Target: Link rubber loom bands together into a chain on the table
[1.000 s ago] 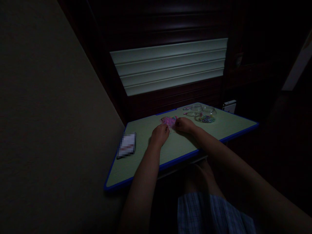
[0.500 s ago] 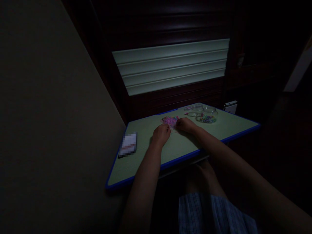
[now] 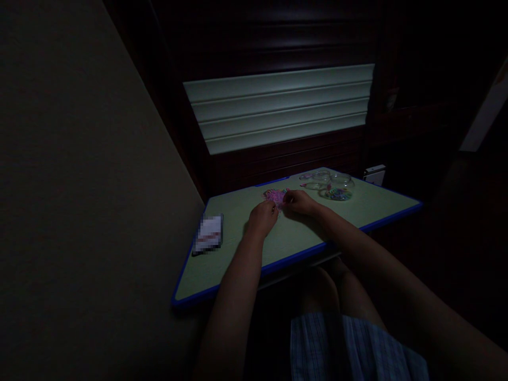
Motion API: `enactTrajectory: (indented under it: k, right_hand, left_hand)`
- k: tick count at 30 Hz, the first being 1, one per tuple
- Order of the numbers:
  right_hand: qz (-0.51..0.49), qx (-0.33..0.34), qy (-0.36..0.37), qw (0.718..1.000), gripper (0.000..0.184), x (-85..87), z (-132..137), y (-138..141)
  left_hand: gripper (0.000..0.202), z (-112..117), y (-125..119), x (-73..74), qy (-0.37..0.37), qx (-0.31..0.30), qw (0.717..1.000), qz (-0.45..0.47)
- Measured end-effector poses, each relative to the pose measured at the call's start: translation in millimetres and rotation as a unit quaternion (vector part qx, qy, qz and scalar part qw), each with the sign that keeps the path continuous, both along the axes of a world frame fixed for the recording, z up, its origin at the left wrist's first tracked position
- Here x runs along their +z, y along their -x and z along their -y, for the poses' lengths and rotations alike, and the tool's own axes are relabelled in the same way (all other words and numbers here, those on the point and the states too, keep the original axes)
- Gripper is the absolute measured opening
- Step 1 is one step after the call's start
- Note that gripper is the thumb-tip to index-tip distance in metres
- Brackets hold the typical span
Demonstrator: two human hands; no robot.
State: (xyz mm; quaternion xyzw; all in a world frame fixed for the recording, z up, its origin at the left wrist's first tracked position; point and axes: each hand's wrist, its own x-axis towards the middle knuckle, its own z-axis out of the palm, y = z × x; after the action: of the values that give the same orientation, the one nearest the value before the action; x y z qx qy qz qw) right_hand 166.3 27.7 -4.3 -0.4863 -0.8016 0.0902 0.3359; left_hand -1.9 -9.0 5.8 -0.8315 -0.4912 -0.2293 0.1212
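A heap of small, thin pieces (image 3: 273,196), mostly pink and purple, lies near the middle of the pale green table (image 3: 293,241). At its near left edge is my left hand (image 3: 263,218), its fingers curled together in a pinch. My right hand (image 3: 298,202) reaches into the heap's right side, with thumb and fingertips drawn close. Whatever either hand pinches is too small and dark to make out. To the right of my right hand stands a clear rounded container (image 3: 338,190) holding multicoloured pieces.
More clear round containers (image 3: 320,176) stand at the table's far right. A flat blurred-out object (image 3: 208,234) lies on the left side. A raised blue edge (image 3: 296,259) borders the table. A wall (image 3: 99,201) rises at left and dark panelling behind.
My right hand has shifted slightly left and farther into the heap. My left hand stays in nearly the same place. Below the table, my legs have moved a little.
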Motion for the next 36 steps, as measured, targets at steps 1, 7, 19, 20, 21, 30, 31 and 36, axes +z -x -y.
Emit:
enactTrajectory:
  k: [1, 7, 19, 20, 21, 30, 31, 36]
  right_hand:
    - [0.000, 0.000, 0.003, 1.000, 0.018, -0.4, -0.7, 0.0]
    - [-0.014, -0.008, -0.002, 1.000, 0.022, -2.1, -2.2, -1.5]
    - [0.099, -0.050, 0.011, 0.994, 0.019, 6.1, 5.2, -3.5]
    - [0.102, -0.062, 0.012, 0.993, 0.020, 6.3, 5.2, -3.7]
    - [0.101, -0.073, 0.013, 0.992, 0.021, 6.3, 5.2, -3.8]
    - [0.144, -0.048, 0.015, 0.988, 0.023, 3.0, 5.3, -4.8]
    - [0.148, -0.041, 0.017, 0.988, 0.023, 3.1, 5.4, -4.9]
    - [0.149, -0.022, 0.032, 0.988, 0.024, 5.1, 7.0, -3.8]
  left_hand:
    - [0.024, -0.3, 0.1, -0.4, -0.004, -0.002, 1.000, 0.000]
    - [0.023, -1.5, -0.6, -1.6, -0.010, 0.001, 1.000, -0.004]
    - [0.024, 1.2, -1.9, 1.9, 0.014, 0.011, 1.000, -0.007]
    - [0.024, 1.3, -1.9, 1.9, 0.017, 0.015, 1.000, -0.007]
    - [0.024, 1.4, -1.9, 1.9, 0.018, 0.018, 1.000, -0.007]
    - [0.023, 0.2, -0.9, 1.2, -0.001, 0.001, 1.000, -0.004]
    - [0.023, 0.6, -0.9, 1.6, 0.003, 0.002, 1.000, -0.005]
    - [0.024, 2.6, -1.7, 3.0, 0.016, 0.016, 1.000, -0.006]
